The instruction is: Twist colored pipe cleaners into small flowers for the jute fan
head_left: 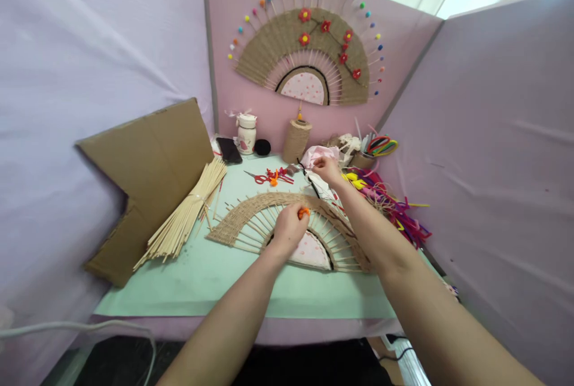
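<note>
My left hand (290, 229) is closed on an orange fuzzy-wire piece (304, 213), above the woven fan (251, 210) lying on the table. This fan has a twine band, bare sticks and a pink dotted half-circle (311, 250) at its base. Farther back, my right hand (328, 171) reaches over the fan, fingers drawn together beside pink cloth (319, 154) and a black fuzzy strip (309, 180). Whatever may be between those fingertips is too small to make out. Red-handled scissors (260, 179) lie near red and orange fuzzy pieces (278, 177).
A bundle of thin sticks (188, 213) leans by a cardboard sheet (152, 165) on the left. Behind stand a twine spool (296, 140), a white jar (246, 134) and a phone (229, 150). Coloured fuzzy wires (399, 210) pile up right. A finished fan (269, 45) hangs above.
</note>
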A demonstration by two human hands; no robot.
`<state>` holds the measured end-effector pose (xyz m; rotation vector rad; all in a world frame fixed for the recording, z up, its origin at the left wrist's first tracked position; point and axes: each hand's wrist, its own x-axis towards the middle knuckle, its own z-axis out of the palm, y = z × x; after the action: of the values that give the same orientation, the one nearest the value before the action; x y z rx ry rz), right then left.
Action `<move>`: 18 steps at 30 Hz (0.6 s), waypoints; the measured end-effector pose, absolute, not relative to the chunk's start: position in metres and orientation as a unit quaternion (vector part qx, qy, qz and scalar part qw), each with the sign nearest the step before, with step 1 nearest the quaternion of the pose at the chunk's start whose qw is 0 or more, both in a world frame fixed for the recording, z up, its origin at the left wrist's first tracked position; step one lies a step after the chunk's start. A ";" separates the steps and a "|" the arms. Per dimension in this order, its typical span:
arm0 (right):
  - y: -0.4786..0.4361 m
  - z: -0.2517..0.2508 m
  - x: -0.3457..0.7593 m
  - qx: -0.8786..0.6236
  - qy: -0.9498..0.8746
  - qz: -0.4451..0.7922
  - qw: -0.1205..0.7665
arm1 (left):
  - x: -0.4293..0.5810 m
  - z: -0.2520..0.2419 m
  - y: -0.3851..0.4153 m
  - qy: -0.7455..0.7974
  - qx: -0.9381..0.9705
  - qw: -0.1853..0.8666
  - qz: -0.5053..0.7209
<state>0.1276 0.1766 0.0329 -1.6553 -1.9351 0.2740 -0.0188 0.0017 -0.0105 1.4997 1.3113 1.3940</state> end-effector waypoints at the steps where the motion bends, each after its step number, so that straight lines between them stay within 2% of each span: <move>1: 0.164 0.035 0.133 -0.613 -0.720 0.116 0.303 | -0.018 -0.010 -0.002 0.515 0.617 0.313 0.507; 4: 0.119 0.033 0.144 -0.536 -0.687 0.245 0.424 | -0.015 -0.006 -0.010 0.537 0.665 0.247 0.457; 7: 0.072 0.027 0.143 -0.490 -0.658 0.305 0.484 | -0.014 0.001 -0.009 0.498 0.647 0.255 0.517; 9: 0.046 0.022 0.137 -0.484 -0.659 0.293 0.495 | -0.014 0.003 -0.004 0.465 0.614 0.315 0.555; 13: 0.016 0.014 0.125 -0.479 -0.699 0.205 0.490 | -0.014 -0.004 0.004 0.475 0.527 0.454 0.539; 18: 0.004 0.009 0.121 -0.478 -0.737 0.142 0.456 | -0.009 -0.008 0.004 0.445 0.395 0.565 0.571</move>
<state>0.1214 0.0039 0.0095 -1.1799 -1.8185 0.3493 -0.0088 0.0038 -0.0079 0.9301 1.0475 1.3421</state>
